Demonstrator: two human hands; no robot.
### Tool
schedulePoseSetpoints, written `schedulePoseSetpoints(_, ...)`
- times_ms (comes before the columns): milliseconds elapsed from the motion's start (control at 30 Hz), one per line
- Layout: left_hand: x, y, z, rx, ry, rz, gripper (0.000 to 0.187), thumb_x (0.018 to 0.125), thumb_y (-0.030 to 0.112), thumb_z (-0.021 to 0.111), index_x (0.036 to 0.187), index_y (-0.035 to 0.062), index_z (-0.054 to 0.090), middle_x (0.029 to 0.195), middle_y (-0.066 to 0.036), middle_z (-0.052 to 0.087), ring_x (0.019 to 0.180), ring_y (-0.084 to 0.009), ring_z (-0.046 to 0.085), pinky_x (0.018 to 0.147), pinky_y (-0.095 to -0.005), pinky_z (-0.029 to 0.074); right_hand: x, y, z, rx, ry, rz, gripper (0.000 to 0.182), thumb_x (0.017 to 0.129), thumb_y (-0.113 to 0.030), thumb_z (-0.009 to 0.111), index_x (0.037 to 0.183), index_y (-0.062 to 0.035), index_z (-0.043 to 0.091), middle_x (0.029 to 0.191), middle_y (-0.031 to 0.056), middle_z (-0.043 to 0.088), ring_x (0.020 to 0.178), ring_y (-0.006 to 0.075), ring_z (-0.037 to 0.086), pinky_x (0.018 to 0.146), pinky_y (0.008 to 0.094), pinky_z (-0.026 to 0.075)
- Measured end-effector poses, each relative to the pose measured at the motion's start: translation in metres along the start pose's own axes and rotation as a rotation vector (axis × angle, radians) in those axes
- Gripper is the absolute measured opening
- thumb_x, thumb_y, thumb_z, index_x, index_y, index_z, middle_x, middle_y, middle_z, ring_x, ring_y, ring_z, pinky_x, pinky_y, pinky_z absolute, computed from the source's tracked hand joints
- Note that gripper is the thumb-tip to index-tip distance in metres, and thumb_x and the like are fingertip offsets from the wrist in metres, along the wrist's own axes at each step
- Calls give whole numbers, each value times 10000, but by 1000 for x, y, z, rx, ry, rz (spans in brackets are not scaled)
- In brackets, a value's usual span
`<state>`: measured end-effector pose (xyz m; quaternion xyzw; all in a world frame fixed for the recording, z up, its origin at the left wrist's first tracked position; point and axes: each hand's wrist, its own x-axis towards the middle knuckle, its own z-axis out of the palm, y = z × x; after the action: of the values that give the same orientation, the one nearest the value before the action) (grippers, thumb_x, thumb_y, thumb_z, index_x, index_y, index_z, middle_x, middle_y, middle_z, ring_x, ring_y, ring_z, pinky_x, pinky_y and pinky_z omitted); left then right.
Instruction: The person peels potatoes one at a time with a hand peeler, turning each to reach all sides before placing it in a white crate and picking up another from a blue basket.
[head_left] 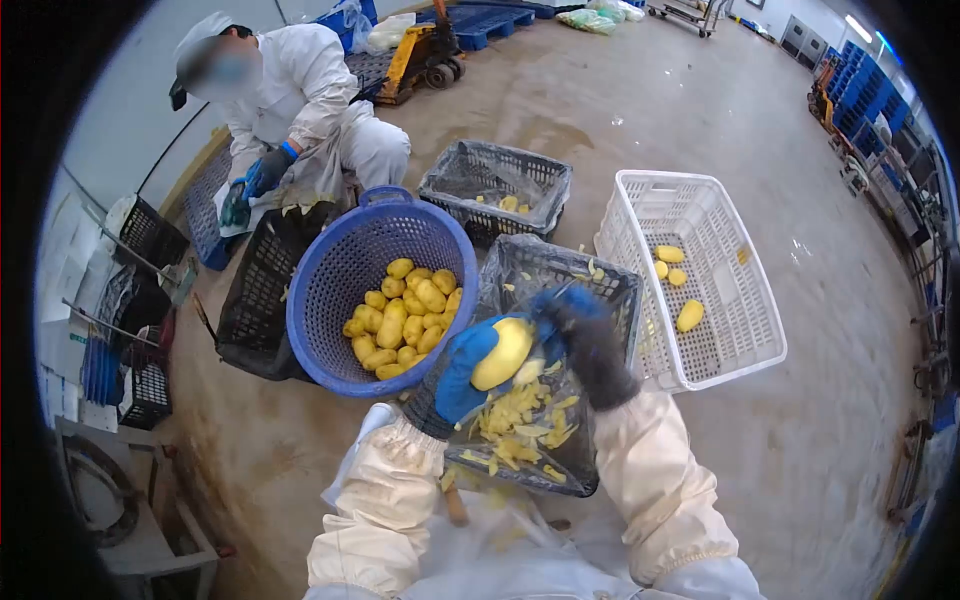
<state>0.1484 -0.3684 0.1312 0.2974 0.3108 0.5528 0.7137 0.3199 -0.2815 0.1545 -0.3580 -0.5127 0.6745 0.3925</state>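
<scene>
My left hand [462, 375], in a blue-coated glove, is closed around a yellow potato [503, 354] with a smooth, pale surface. Close to the potato's right side is my right hand [580, 325], gloved in blue and dark grey and blurred by motion. Its fingers look curled, but what they grip is too smeared to make out. Both hands are above a black crate [630, 300] lined with clear plastic. Yellow peelings [520, 425] lie inside this crate, below the hands.
On the left stands a blue basket [318, 290] of potatoes. A white crate [745, 290] with several potatoes is on the right. Another black crate [455, 212] sits ahead. A co-worker [310, 100] crouches at upper left beside a dark crate [250, 300]. A yellow pallet jack [405, 60] stands behind.
</scene>
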Motion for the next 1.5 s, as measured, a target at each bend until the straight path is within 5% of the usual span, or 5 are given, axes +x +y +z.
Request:
schedulePoseSetpoints(300,16,3,-21,-482,206,11,320,948,325,538,1168,93,532,1103,-79,588,1021,-225,583,874,-385,512,0,-8,6,130,75,2,234,933,-248,564,885,-25,614,642,25,564,515,90,512,473,212,408)
schedulePoseSetpoints(467,28,-19,-49,-708,183,37,352,943,358,534,1147,71,537,1054,-117,607,917,-273,619,789,-419,542,-20,15,47,-42,-98,-86,195,905,-201,618,895,-6,619,708,57,622,558,101,553,510,229,437)
schedulePoseSetpoints(567,36,-35,-56,-45,373,300,335,938,337,548,1152,79,534,1047,-121,605,917,-272,617,780,-420,543,-6,25,37,-100,1,-160,151,896,-164,633,920,-15,624,765,42,640,607,85,568,544,213,443)
schedulePoseSetpoints(633,27,-16,-33,-567,387,201,327,926,313,574,1151,79,533,1022,-121,610,917,-272,617,787,-422,542,5,21,19,-29,81,-60,128,892,-146,644,937,-26,627,791,23,642,635,77,574,564,203,447)
schedulePoseSetpoints(1500,29,2,-19,-882,404,184,351,917,345,536,1064,27,549,975,-138,613,922,-278,605,848,-434,533,27,24,11,-65,187,-254,128,871,-106,655,959,-25,610,811,45,644,687,120,605,616,253,491)
